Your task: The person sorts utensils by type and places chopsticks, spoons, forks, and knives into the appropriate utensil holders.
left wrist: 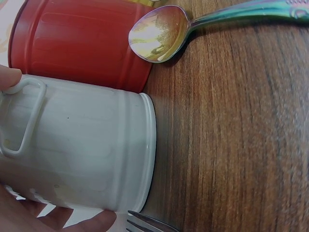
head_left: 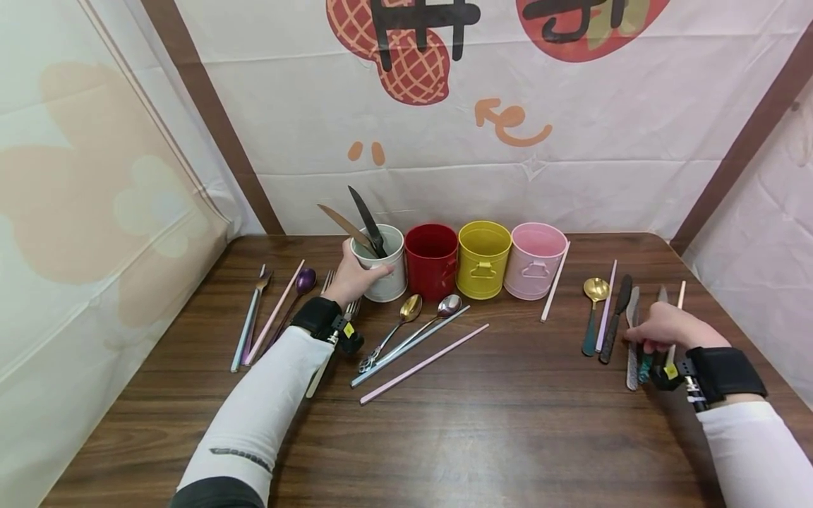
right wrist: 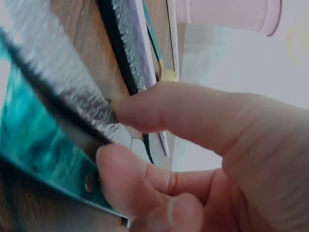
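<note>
My left hand [head_left: 356,275] grips the white cup [head_left: 390,286], fingers round its left side and thumb across the front near its wire handle. Two knives lean in that cup: a black one [head_left: 367,217] and a gold-brown one [head_left: 343,224]. The left wrist view shows the white cup [left wrist: 82,140] right beside the red cup [left wrist: 82,43]. On the right of the table, my right hand [head_left: 676,326] pinches a silver knife [head_left: 631,363] by its textured handle [right wrist: 72,72] between thumb and finger. Just beside it lies a knife with a teal handle [right wrist: 48,130], partly under the hand.
Yellow [head_left: 484,268] and pink [head_left: 536,261] cups continue the row. Front of it lie a gold spoon [head_left: 411,308], a silver spoon [head_left: 449,305] and chopsticks [head_left: 425,363]. Forks and a purple spoon [head_left: 305,281] lie left; a gold ladle [head_left: 595,289] and black knife [head_left: 615,321] lie right.
</note>
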Tool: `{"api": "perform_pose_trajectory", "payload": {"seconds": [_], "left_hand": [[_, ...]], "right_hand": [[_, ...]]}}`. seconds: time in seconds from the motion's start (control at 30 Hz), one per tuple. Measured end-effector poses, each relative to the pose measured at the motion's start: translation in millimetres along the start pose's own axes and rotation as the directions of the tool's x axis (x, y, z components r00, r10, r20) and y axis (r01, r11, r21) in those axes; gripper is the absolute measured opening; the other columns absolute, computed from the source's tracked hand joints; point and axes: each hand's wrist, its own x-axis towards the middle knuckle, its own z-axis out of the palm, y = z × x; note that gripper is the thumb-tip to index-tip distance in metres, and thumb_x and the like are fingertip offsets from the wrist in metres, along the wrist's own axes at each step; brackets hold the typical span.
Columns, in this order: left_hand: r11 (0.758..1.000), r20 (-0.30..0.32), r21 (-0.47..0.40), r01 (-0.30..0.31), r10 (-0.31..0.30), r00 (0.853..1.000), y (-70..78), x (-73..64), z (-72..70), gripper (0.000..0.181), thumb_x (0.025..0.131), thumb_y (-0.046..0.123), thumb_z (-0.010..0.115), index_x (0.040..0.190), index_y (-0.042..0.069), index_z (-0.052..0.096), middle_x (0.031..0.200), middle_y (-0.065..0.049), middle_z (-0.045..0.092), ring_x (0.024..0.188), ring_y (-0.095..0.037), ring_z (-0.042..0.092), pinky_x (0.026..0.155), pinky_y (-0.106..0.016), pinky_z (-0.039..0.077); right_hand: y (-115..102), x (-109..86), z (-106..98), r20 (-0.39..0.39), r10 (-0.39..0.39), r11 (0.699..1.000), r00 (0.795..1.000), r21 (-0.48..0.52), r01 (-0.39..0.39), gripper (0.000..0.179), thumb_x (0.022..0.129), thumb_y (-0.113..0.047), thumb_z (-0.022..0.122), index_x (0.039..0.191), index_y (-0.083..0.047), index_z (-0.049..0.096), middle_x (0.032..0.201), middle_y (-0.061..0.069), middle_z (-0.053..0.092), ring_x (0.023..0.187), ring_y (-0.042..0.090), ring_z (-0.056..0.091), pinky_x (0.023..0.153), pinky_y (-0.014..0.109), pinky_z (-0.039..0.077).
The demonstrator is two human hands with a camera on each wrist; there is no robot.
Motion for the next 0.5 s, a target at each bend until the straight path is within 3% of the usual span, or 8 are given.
{"api": "perform_pose_trajectory", "payload": {"seconds": [0.17,0.3,0.5], "left_hand": [[1.000,-0.008,0.006,-0.002,0.002,1.000,1.3,-0.6,0.4,0.092,0.084,0.026,0.075,0.146,0.007,0.009,0.143,-0.023,0.036,0.131,-0.035,0.037,0.106,-0.050,0.030],[1.000,-0.002,0.014,-0.002,0.002,1.000,1.8,-0.1,1.8,0.092,0.084,0.025,0.075,0.146,0.007,0.009,0.143,-0.023,0.036,0.132,-0.034,0.036,0.107,-0.050,0.030],[1.000,0.000,0.017,0.001,-0.001,1.000,2.4,-1.5,1.5,0.092,0.084,0.026,0.075,0.146,0.007,0.009,0.143,-0.023,0.037,0.132,-0.034,0.037,0.107,-0.049,0.030]], "right_hand": [[2.2,1.2,1.5,-0.006,0.005,1.000,1.000,0.022,-0.005,0.032,0.086,-0.023,0.063,0.057,-0.009,0.059,0.049,-0.005,0.050,0.045,0.008,0.042,0.049,0.025,0.033],[2.9,1.3,2.6,-0.005,0.053,0.997,0.999,0.054,-0.053,0.034,0.087,-0.025,0.062,0.057,-0.010,0.057,0.050,-0.005,0.048,0.046,0.009,0.041,0.050,0.026,0.032],[-3.8,-1.3,3.2,-0.048,0.102,0.994,0.994,-0.042,-0.104,0.039,0.086,-0.035,0.062,0.056,-0.012,0.055,0.051,-0.004,0.048,0.048,0.012,0.041,0.052,0.030,0.031]]}}
